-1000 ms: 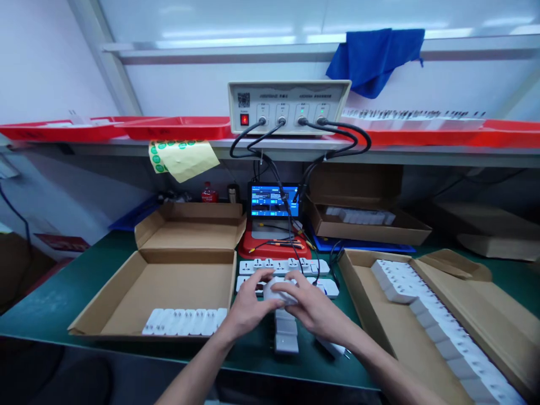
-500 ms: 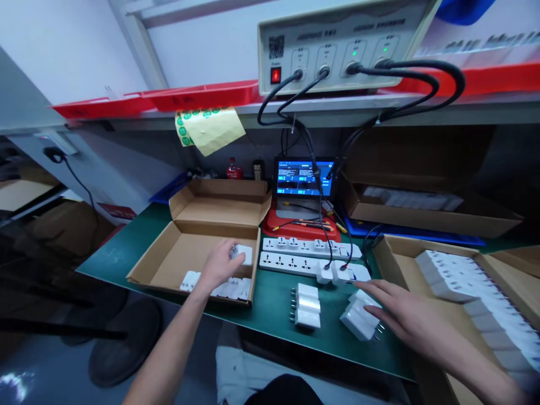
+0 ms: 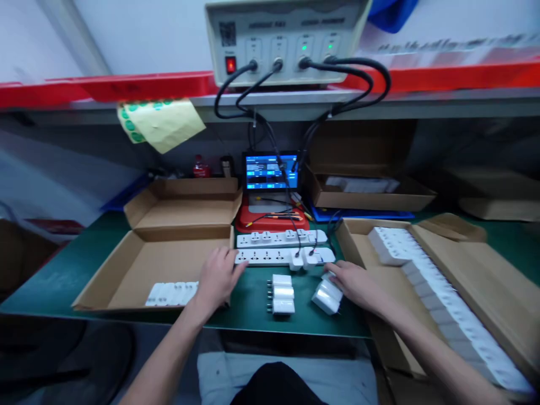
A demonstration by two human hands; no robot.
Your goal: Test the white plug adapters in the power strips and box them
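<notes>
Adapters (image 3: 328, 293); white, boxy, glossy

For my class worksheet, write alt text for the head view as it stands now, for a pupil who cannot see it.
A person's right hand is at a cluster of white plugs on a green table, with the left hand over the edge of an open cardboard box. Farther back are two white power strips and a lit screen.
</notes>
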